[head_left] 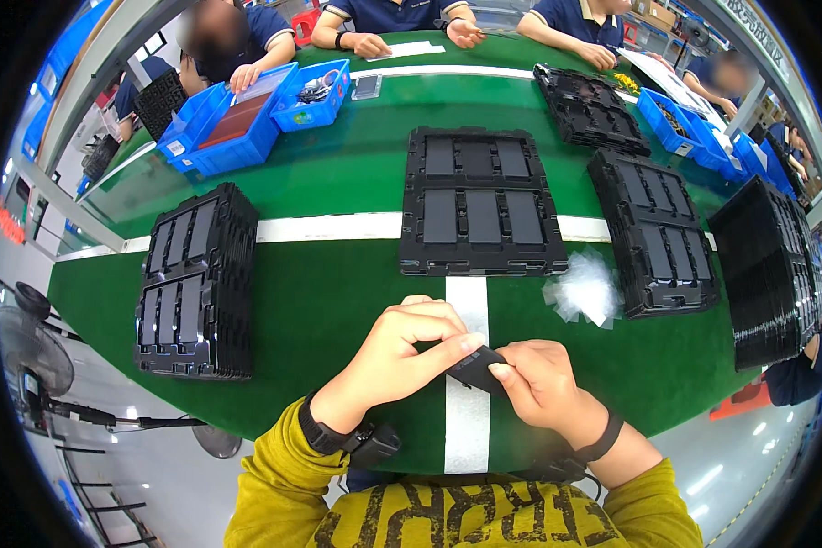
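Note:
Between my two hands, over the white stripe on the green table, is a flat black rectangular piece (477, 371) with faint markings on its face. My left hand (409, 345) pinches its upper left end between thumb and fingers. My right hand (541, 379) grips the other end, with the thumb on top. Straight ahead lies a black plastic tray (482, 184) whose slots hold several dark flat rectangular pieces. A loose pile of clear film pieces (583, 289) lies right of my hands, beside that tray.
A stack of similar black trays (196, 283) stands at left, with more trays (656, 233) and a tall stack (765, 274) at right. Blue bins (237, 151) sit at the far left, another blue bin (669, 123) at far right. Several people work across the table.

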Tool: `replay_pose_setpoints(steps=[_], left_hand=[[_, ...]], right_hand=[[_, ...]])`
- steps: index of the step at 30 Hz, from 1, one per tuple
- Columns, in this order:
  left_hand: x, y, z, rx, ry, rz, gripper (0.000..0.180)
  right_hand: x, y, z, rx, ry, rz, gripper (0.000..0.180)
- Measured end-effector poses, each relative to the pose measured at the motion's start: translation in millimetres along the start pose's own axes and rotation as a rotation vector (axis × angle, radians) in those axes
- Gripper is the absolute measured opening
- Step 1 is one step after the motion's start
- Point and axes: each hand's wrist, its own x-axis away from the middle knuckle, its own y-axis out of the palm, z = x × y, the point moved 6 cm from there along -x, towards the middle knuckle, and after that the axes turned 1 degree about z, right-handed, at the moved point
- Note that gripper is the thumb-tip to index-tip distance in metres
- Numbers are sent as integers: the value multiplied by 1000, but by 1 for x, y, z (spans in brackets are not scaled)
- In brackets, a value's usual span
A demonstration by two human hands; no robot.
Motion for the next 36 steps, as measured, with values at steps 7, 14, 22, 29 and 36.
replay_pose_setpoints(steps=[7, 14, 22, 29, 36], left_hand=[[-1, 3, 7, -272, 238, 142, 8], [3, 2, 3, -92, 175, 144, 24], [5, 7, 0, 119, 25, 105, 31], [4, 2, -9, 88, -86, 91, 12], [5, 6, -10, -74, 10, 133, 3]], right_hand=[[5, -2, 5, -1, 54, 68, 7], [7, -9, 11, -28, 168, 145, 9], [10, -9, 20, -136, 271, 194, 10], [4, 1, 7, -53, 132, 73, 9], [3, 3, 3, 3, 58, 58, 7]])
